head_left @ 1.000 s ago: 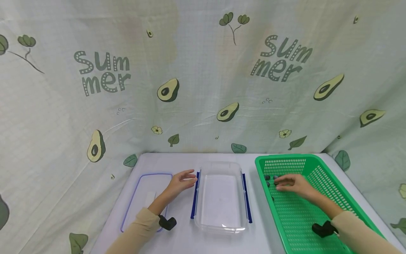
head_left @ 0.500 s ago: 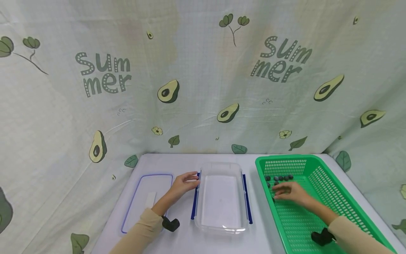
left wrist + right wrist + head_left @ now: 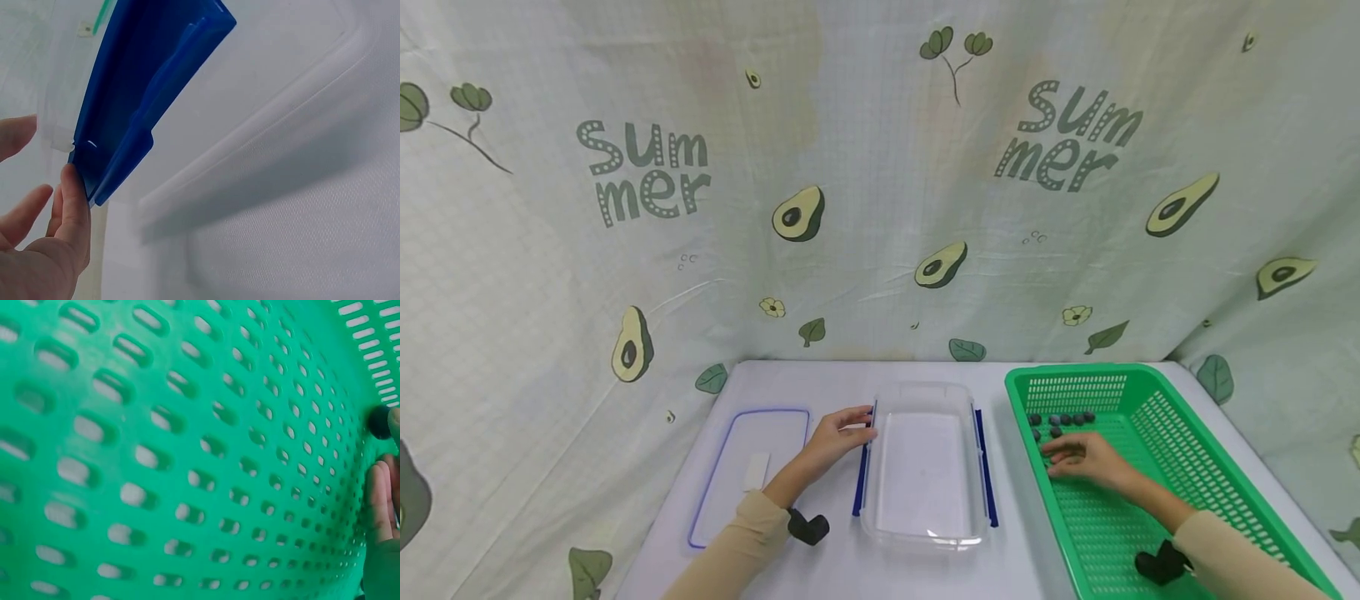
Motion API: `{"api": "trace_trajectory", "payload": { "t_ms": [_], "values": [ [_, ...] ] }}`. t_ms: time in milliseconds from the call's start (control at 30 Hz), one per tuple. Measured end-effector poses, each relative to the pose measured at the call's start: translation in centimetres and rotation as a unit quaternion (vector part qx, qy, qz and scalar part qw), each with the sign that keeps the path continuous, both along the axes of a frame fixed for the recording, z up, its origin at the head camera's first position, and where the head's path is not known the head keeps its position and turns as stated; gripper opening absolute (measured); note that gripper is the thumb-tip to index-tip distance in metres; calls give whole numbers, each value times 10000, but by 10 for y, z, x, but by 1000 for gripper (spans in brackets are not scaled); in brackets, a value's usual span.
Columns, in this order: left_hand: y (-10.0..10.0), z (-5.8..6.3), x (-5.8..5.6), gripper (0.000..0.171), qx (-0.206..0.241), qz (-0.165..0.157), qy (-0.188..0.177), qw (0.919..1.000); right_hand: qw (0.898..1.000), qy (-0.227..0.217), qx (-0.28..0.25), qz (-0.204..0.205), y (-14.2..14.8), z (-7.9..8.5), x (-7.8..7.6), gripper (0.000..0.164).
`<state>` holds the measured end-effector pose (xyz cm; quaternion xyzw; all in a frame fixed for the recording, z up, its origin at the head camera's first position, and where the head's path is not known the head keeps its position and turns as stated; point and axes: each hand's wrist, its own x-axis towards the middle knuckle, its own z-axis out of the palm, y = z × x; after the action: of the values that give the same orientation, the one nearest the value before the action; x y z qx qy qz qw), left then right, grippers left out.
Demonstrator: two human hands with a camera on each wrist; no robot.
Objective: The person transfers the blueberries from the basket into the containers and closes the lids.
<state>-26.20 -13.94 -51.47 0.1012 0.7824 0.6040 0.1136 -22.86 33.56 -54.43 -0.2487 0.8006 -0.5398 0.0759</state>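
My left hand (image 3: 832, 439) is at the left rim of a clear plastic box (image 3: 925, 475) with no lid on it. In the left wrist view its fingers (image 3: 74, 194) touch the end of the box's blue side latch (image 3: 134, 81), which hangs unfastened. Inside a green basket (image 3: 1067, 533), my right hand (image 3: 1086, 457) reaches low along the left wall with loosely bent fingers. A dark round berry, like a blueberry (image 3: 379, 422), lies right at its fingertip in the right wrist view. Several more blueberries (image 3: 1078, 419) sit at the basket's back left.
A clear lid with a blue seal (image 3: 711, 475) lies on the white table (image 3: 827, 542) to the left, partly behind my left arm. A second blue latch (image 3: 987, 467) spreads out on the box's right side. A patterned curtain (image 3: 865, 167) hangs behind the table.
My left hand has moved right onto the box's rim. My right hand has drawn slightly nearer me along the basket's left wall, uncovering blueberries behind it.
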Motion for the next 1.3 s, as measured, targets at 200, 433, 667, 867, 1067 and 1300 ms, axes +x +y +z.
{"api": "trace_trajectory", "payload": {
  "t_ms": [200, 433, 667, 867, 1067, 1300],
  "values": [
    [0, -1, -1, 58, 34, -40, -25, 10000, 9985, 340, -65, 417, -3, -3, -2, 29],
    [-1, -2, -1, 60, -159, -63, -94, 9998, 9920, 819, -396, 870, -2, -6, -4, 20],
    [-1, -4, -2, 61, 34, -114, -169, 9998, 9922, 914, -265, 808, -3, -6, -5, 17],
    [0, -2, 1, 59, 90, -107, -169, 9998, 9955, 797, -17, 518, -4, -4, -2, 15],
    [1, 2, 2, 60, 67, -105, -196, 9997, 9976, 623, 125, 265, -6, 2, 0, 14],
    [0, 2, 3, 59, 68, -129, -210, 9997, 9986, 511, 41, 161, -6, 2, 0, 15]
  ]
}}
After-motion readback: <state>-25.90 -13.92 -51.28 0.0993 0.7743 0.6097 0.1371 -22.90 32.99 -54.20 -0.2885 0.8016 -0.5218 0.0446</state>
